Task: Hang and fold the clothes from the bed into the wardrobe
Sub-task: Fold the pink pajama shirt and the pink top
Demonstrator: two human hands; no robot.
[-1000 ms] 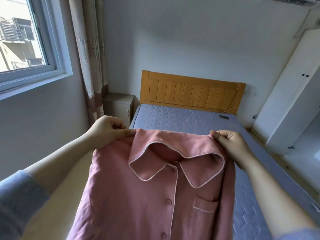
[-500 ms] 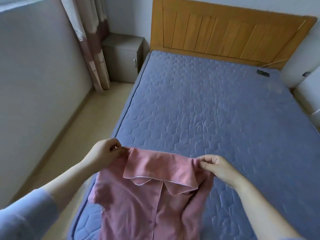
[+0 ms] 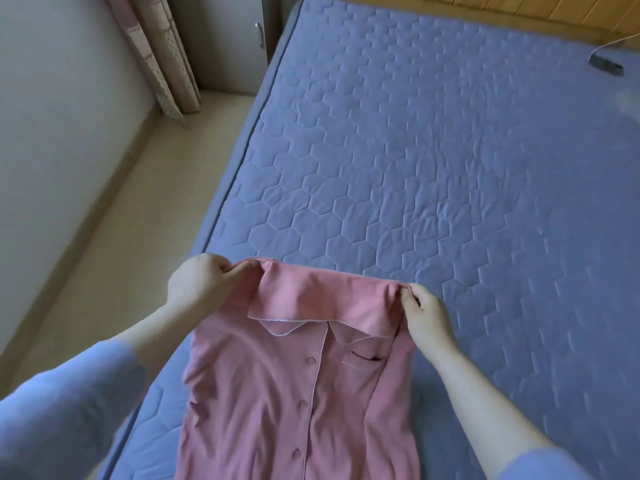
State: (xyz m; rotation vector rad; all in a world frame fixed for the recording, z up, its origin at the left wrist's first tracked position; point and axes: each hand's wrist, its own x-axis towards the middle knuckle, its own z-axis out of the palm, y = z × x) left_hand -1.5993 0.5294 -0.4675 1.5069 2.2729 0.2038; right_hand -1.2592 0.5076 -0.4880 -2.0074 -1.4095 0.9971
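Observation:
A pink button-up pyjama shirt (image 3: 277, 393) with white piping and a chest pocket lies front up over the near left part of the bed (image 3: 433, 168), which has a blue quilted cover. My left hand (image 3: 201, 289) pinches the shirt's left shoulder by the collar. At the right shoulder, my right hand (image 3: 427, 317) pinches the fabric. The collar is stretched between both hands. The shirt's lower part runs out of the bottom of the view.
A grey nightstand (image 3: 228, 39) and a patterned curtain (image 3: 162, 53) stand at the top left beside the bed. Beige floor (image 3: 114, 265) runs along the bed's left edge. A small dark device with a cable (image 3: 606, 65) lies near the wooden headboard (image 3: 519, 12).
The shirt has come down from chest height onto the bed, still held at both shoulders. My view has tilted down, so the window and the wardrobe are out of sight.

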